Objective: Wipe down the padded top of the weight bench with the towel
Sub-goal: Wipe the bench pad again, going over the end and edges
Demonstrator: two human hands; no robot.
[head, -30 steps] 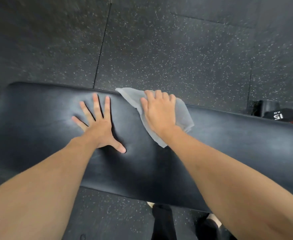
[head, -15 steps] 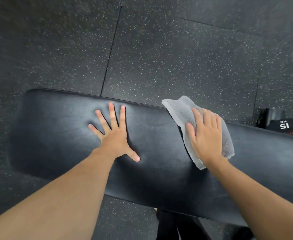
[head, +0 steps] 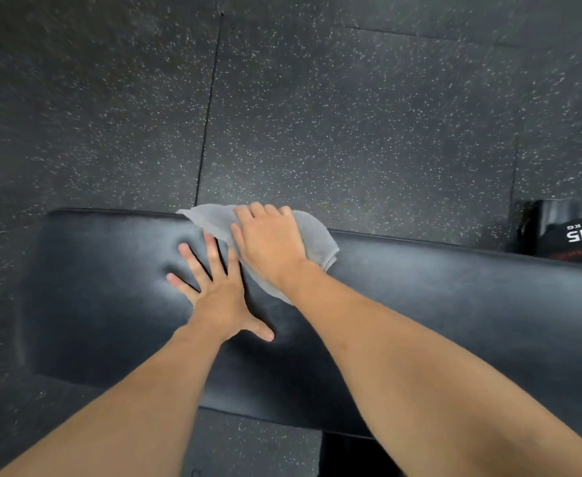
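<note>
The black padded bench top (head: 437,304) runs across the view from left to right. A grey towel (head: 317,235) lies on its far edge, with my right hand (head: 270,244) pressed flat on top of it, fingers curled over the far rim. My left hand (head: 215,290) rests flat on the pad just left of the towel, fingers spread, holding nothing. Its fingertips almost touch the towel and my right hand. Part of the towel is hidden under my right palm.
Dark speckled rubber floor tiles (head: 351,115) lie beyond the bench. A black dumbbell marked 15 kg (head: 564,235) sits on the floor at the far right, behind the bench. Dark bench frame or legs (head: 348,456) show below the near edge.
My right hand has slid the towel leftward along the far edge of the pad, back next to my left hand. My left hand has stayed planted on the pad.
</note>
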